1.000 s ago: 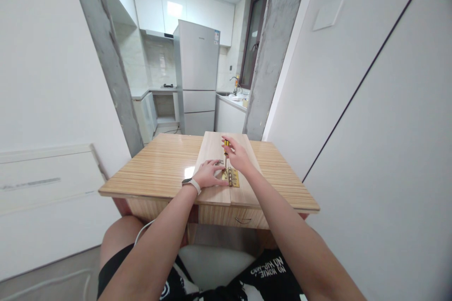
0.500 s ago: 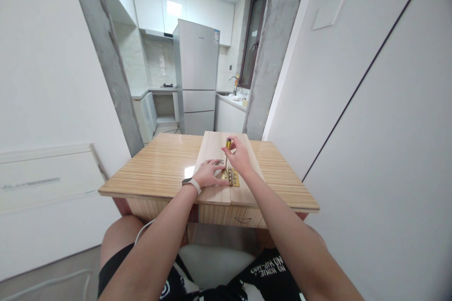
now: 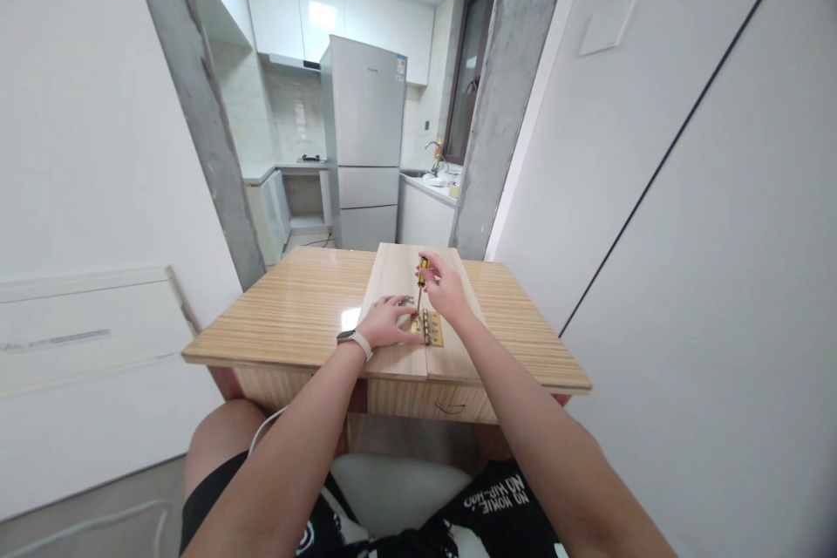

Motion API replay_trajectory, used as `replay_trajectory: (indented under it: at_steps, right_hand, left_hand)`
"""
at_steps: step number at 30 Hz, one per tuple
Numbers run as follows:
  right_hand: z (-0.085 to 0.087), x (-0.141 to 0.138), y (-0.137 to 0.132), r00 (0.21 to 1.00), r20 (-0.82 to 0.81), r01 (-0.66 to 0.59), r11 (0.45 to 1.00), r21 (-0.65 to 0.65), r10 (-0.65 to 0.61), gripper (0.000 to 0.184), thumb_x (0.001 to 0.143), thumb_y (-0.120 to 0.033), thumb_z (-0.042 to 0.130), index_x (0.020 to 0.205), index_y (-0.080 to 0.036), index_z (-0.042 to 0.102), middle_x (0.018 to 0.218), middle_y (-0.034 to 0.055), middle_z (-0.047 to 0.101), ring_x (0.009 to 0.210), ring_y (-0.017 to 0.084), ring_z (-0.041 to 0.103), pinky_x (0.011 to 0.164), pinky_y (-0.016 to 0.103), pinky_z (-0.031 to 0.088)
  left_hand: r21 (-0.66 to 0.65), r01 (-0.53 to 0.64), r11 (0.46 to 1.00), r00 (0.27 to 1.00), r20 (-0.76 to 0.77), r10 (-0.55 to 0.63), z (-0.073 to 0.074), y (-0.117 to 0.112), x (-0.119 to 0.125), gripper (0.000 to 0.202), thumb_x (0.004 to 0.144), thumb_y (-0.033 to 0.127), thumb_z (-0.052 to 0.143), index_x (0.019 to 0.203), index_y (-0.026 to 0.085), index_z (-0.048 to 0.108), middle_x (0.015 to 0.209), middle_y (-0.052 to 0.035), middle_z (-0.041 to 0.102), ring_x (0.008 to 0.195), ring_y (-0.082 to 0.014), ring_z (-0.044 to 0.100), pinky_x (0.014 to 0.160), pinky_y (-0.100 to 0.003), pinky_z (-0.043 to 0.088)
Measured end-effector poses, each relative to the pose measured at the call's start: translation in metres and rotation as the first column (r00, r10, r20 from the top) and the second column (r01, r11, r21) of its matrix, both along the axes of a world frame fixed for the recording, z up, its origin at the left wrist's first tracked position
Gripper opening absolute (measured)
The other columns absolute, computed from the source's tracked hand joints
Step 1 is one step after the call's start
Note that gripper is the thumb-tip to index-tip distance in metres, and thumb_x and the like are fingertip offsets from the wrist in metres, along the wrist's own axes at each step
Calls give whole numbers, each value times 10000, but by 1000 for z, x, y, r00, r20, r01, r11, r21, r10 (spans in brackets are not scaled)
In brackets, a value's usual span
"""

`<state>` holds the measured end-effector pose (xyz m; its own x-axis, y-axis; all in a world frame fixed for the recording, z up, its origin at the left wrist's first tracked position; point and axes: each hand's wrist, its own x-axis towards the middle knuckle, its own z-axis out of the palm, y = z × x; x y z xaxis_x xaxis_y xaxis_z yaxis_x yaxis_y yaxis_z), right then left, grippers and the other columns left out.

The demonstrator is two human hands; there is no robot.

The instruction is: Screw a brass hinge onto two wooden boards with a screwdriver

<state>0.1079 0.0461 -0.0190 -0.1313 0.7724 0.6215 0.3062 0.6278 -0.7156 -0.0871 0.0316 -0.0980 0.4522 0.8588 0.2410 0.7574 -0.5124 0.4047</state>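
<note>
Two pale wooden boards (image 3: 392, 275) lie side by side on a striped wooden table (image 3: 307, 305). A brass hinge (image 3: 432, 330) sits across their seam near the front. My right hand (image 3: 445, 289) is closed round a small yellow-and-black screwdriver (image 3: 422, 272), held upright with its tip down at the hinge's left leaf. My left hand (image 3: 385, 323) lies flat on the left board beside the hinge, fingers stretched out and pressing down; a watch is on that wrist.
A white wall stands close on the right and a white panel leans at the left. Beyond the table, grey pillars frame a kitchen with a fridge (image 3: 366, 139) and a counter with a sink (image 3: 432, 183). My knees are under the table's front edge.
My right hand has shifted slightly on the screwdriver handle, as if turning it. The left hand and the hinge have stayed in place.
</note>
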Motion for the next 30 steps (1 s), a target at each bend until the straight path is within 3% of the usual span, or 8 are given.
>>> replay_trajectory:
  at_steps: [4,7,13,18,21,30]
  right_hand:
    - [4,0,-6,988,53,141,984,106,-147,293,943,-406,692,1190,-248,682,931,31,735,845,210,721,787,350,602]
    - [6,-2,-8,986,68,148,984,104,-155,265,937,-414,701,1138,-243,669,937,36,734,853,217,723,801,363,604]
    - [3,-5,-2,999,-33,-20,1000,-21,19,399,981,-361,635,1374,-297,640,1200,83,761,1081,235,744,774,348,642]
    - [0,-1,3,985,-72,-161,982,-95,155,460,1004,-337,544,1450,-280,639,1363,125,708,1118,236,742,707,311,639]
    - [-1,2,5,979,-98,-191,976,-109,181,482,991,-330,544,1457,-261,642,1335,131,719,1109,239,744,714,316,639]
    - [7,0,-1,991,60,117,991,70,-121,365,883,-369,751,1223,-237,748,987,62,772,866,230,726,812,387,630]
  left_hand:
    - [-1,-5,1000,1000,-3,5,2,-2,1,940,672,942,720,1424,377,710,1661,-64,496,1542,-410,393,1280,-546,321]
    - [-1,-6,1000,1000,4,6,4,-3,1,931,673,932,731,1419,375,714,1658,-66,499,1540,-409,395,1279,-543,323]
    - [-15,-11,1000,1000,7,11,5,-4,1,890,685,902,753,1414,393,714,1657,-50,499,1539,-408,392,1279,-554,317]
    - [-15,-8,1000,1000,0,8,3,-3,0,896,688,908,743,1419,392,710,1674,-53,478,1546,-412,385,1283,-560,312]
    - [-13,-7,1000,1000,-1,7,1,-1,0,921,680,918,739,1433,389,701,1679,-55,471,1545,-411,386,1288,-560,306]
    - [-17,-7,1000,1000,-5,7,4,-3,0,916,684,922,731,1431,393,701,1675,-53,481,1557,-414,374,1288,-568,304]
